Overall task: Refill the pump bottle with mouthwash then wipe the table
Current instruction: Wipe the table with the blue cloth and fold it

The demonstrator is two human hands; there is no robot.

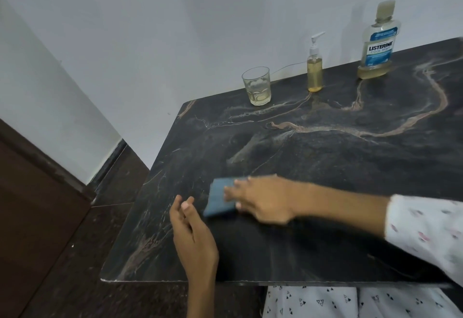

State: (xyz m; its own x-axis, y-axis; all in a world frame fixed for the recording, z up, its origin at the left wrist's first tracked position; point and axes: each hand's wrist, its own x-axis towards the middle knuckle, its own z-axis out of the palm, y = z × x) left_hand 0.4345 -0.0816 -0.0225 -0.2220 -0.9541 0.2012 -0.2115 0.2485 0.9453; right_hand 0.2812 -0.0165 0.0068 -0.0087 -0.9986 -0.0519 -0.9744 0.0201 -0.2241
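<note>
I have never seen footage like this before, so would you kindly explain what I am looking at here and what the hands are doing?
There is no machine: one camera worn on a person's head looks down at their own hands. The right hand presses a blue cloth flat on the dark marble table, apparently wiping it. The left hand hovers relaxed beside it, holding nothing. Along the far edge stand a glass with a little yellowish liquid, a pump bottle nearly full of it, and a mouthwash bottle, capped and almost empty.
</note>
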